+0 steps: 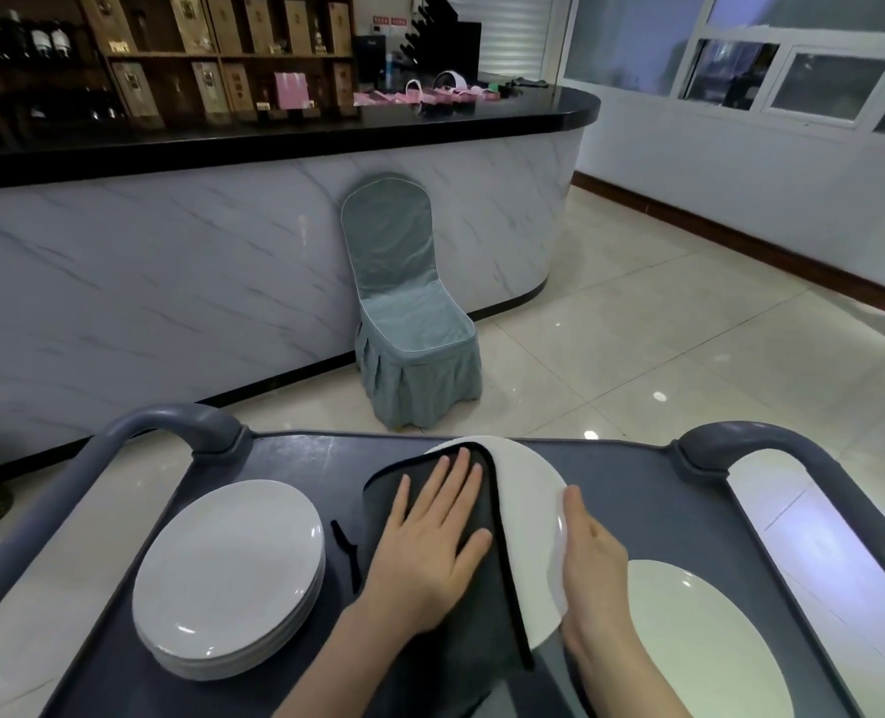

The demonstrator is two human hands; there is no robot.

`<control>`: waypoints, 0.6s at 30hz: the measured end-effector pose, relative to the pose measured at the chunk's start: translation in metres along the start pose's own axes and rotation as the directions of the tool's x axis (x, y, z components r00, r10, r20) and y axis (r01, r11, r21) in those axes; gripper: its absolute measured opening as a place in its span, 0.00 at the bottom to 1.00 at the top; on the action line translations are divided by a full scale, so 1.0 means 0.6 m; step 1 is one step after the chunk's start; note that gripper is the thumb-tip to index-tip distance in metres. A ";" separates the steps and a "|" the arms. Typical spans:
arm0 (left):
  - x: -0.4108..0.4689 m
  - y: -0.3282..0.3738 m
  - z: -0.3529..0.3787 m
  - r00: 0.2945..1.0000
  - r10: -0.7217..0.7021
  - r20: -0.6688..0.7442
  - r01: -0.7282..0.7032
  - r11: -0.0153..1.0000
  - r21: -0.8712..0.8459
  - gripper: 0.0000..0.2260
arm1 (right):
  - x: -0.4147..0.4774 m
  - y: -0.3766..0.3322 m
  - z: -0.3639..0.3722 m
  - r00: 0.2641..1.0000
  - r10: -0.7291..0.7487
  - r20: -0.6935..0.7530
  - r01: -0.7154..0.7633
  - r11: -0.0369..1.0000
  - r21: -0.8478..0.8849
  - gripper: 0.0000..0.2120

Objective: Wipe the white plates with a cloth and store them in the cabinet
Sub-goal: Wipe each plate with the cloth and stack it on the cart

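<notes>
Head view: on a grey cart (637,489) the left hand (430,541) lies flat on a dark cloth (487,634), fingers straight and spread, pressing it onto the left part of a white plate (528,500) at the middle of the cart top. It grips nothing — palm and fingers simply bear down. The right hand (590,562) holds the plate by its right rim, thumb on the upper face; its other fingers are hidden, probably under the edge. Whether the plate lies flat or is tipped up a little cannot be told.

A stack (228,562) of white plates sits on the near left of the cart, well apart from the one being wiped. A lone plate (699,645) lies near right, just beside the right wrist. Beyond the cart stand a covered chair (409,313) and a marble-fronted counter (222,251). No cabinet is in view.

The plate looks stiff, glazed and slick, likely fairly heavy and breakable, so it is best held at the rim with a thumb over and fingers under — never by the smooth face. The cloth is soft and limp and will follow the palm.
</notes>
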State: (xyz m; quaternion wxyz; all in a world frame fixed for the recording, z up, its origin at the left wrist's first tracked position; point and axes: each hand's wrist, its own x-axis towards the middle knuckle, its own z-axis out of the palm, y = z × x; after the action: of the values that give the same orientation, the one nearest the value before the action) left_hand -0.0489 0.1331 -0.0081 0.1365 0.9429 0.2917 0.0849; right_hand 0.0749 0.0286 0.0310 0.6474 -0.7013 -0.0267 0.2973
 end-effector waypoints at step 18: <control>0.005 0.002 -0.003 0.999 0.042 -0.005 -0.042 0.999 0.015 0.28 | -0.016 0.026 0.002 1.000 -0.007 0.019 0.007 1.000 -0.024 0.22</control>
State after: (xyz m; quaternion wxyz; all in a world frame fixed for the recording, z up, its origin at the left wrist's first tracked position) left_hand -0.0464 0.1341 -0.0055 0.1267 0.9496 0.2728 0.0881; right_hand 0.0611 0.0232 0.0205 0.6396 -0.7061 -0.0389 0.3014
